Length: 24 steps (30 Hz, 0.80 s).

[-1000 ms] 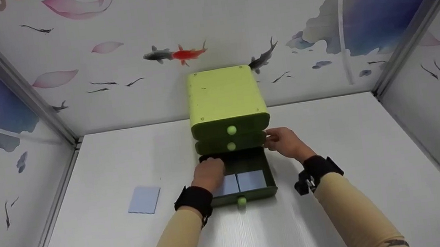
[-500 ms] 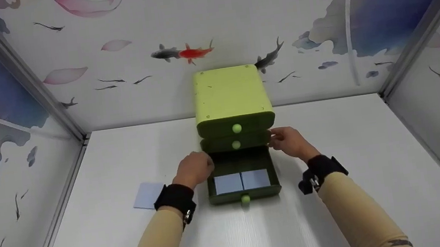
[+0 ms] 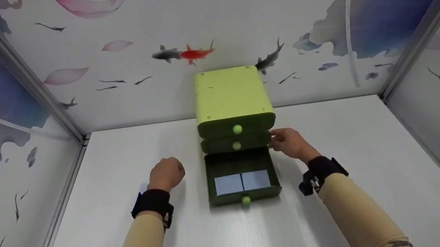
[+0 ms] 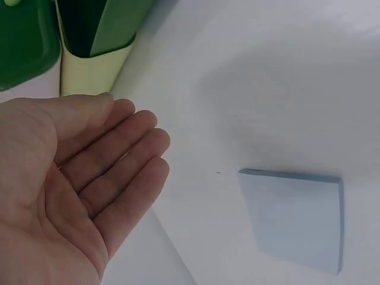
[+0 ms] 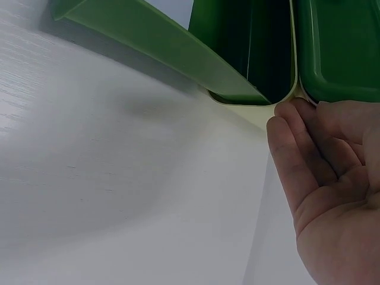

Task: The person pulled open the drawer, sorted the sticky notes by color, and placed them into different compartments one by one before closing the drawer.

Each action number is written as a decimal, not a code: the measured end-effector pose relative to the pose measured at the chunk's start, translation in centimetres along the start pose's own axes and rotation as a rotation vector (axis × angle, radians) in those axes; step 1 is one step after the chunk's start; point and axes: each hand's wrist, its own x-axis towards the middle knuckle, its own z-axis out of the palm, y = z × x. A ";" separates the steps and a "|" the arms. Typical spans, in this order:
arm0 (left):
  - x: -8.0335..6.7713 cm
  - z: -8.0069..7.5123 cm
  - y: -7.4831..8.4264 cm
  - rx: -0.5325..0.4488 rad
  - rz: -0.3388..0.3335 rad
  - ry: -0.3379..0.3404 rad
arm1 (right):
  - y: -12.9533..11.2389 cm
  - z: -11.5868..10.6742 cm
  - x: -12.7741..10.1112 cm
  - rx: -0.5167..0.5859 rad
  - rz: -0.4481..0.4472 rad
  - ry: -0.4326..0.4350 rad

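We can read no text, label, brand, number or sign anywhere: none on the green drawer cabinet [image 3: 232, 100], none on the blue note pads [image 3: 242, 181] in its open drawer, none on the painted walls [image 3: 307, 14].
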 end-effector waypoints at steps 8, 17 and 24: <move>-0.8 1.0 -3.3 0.012 -0.083 0.031 | 0.2 0.3 -0.2 -0.010 0.008 -0.018; -1.6 1.5 -5.8 0.032 -0.169 0.100 | 0.0 0.1 0.1 0.002 0.026 -0.015; -2.0 1.8 -6.9 0.016 -0.274 0.122 | -0.2 0.0 0.2 -0.003 0.034 -0.014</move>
